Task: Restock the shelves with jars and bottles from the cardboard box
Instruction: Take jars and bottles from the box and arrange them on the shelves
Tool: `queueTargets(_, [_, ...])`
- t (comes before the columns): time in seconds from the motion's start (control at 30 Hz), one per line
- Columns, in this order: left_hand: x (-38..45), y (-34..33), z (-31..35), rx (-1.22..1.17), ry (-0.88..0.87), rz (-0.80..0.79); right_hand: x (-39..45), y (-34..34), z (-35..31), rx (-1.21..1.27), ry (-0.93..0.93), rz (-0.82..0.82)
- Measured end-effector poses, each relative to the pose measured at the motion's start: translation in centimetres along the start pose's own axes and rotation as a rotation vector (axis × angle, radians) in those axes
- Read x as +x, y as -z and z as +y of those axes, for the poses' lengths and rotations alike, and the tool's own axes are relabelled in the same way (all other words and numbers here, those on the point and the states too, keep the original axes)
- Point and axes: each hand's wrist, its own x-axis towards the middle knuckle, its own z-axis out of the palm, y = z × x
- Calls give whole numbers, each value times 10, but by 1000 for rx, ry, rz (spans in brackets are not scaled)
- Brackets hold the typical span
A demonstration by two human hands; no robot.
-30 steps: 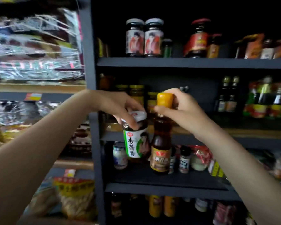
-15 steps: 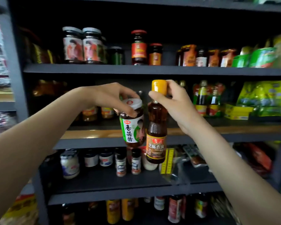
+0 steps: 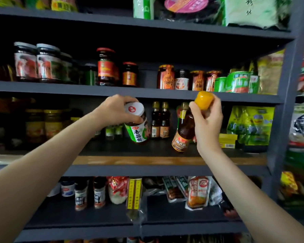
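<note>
My left hand (image 3: 115, 109) grips a jar (image 3: 139, 133) with a white lid and a green-and-white label, held by its top and tilted, over the dark middle shelf (image 3: 147, 149). My right hand (image 3: 207, 120) grips the neck of a brown bottle (image 3: 182, 135) with a yellow cap, tilted with its base toward the left, just above the same shelf. Two small dark bottles (image 3: 160, 120) stand on the shelf between the jar and the bottle. The cardboard box is out of view.
The shelf above (image 3: 77, 88) carries dark jars, red-labelled jars and green cans. Yellow-green bags (image 3: 251, 123) sit at the right of the middle shelf, dim jars at its left. Spice shakers and packets fill the shelf below (image 3: 95, 216). A grey upright post (image 3: 286, 102) bounds the right side.
The view has swung right and up along the shelving. Both hands have carried the jar and the bottle up from the lower shelf level to the middle shelf, and the bottle is now tilted.
</note>
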Motion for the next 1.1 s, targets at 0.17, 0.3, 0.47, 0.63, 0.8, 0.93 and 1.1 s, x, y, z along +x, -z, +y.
queueTargets(0.17, [6, -33, 1, 190, 60, 84, 13, 3, 23, -3, 9, 19])
queueTargets(0.3, [20, -54, -4, 156, 91, 90, 18, -1, 36, -104, 118, -78])
queueTargets(0.47, [36, -76, -6, 145, 39, 68, 14, 3, 68, -244, 205, -167])
queueTargets(0.63, [56, -90, -12, 181, 21, 9, 38, 16, 86, -277, -35, 13])
queueTargets(0.8, [72, -102, -19, 146, 37, -3, 67, 9, 94, -366, -328, -182])
queueTargets(0.93, [77, -112, -22, 145, 17, -20, 63, 6, 91, -383, -320, -232])
queueTargets(1.1, [84, -108, -29, 81, 27, -73, 53, 21, 95, -537, -508, -523])
